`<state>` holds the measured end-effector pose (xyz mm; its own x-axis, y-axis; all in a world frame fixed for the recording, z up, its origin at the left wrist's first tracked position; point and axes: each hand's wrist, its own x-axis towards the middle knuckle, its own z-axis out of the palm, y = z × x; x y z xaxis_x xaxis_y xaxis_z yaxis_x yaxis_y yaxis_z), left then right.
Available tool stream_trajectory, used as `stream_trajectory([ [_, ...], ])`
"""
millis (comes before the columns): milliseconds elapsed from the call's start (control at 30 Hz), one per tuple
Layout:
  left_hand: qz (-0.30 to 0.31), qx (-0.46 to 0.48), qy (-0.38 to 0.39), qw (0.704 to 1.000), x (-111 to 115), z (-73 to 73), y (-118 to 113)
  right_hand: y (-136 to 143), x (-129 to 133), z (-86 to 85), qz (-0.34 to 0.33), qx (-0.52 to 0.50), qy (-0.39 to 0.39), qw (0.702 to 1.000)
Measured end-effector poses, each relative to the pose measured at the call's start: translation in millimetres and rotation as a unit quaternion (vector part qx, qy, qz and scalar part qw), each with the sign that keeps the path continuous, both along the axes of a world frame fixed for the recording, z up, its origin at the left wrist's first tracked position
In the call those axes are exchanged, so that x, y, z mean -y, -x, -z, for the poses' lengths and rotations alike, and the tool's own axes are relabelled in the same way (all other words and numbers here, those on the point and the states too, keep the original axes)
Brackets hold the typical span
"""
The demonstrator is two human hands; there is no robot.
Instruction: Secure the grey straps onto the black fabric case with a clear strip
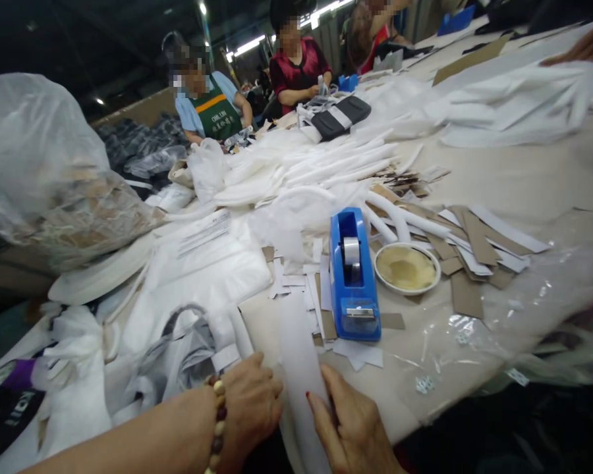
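Two hands meet at the near edge of the table (524,178): the left hand (250,401), a bead bracelet (218,421) on its wrist, and the right hand (348,421) each pinch a side of a long white strip (299,368) lying between them. Just beyond stands a blue tape dispenser (353,276), a shallow dish (406,268) beside it, among cardboard pieces (467,263). Farther off, white fabric pieces (326,168) pile up where other people work.

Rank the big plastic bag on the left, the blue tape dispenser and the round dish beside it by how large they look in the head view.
1. Plastic bag, by far the largest, though it is also near the camera.
2. Tape dispenser.
3. Round dish, smallest.
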<state>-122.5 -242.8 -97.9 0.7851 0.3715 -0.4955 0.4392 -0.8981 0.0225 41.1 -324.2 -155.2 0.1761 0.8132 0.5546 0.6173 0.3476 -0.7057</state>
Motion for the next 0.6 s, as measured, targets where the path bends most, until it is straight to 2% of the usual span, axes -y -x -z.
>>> stream_trajectory([
  [200,0.012,-0.008,0.014,1.0,-3.5,1.6,11.6,0.6,2.8,2.0,-0.011,-0.03,0.009,0.999],
  [433,0.047,0.037,0.045,0.997,0.8,-25.1,18.7,1.6,3.9,0.7,-0.01,-0.024,0.024,0.999],
  [600,0.05,0.086,-0.001,0.995,8.3,-32.3,14.1,-2.3,4.1,2.2,-0.027,-0.035,0.014,0.999],
])
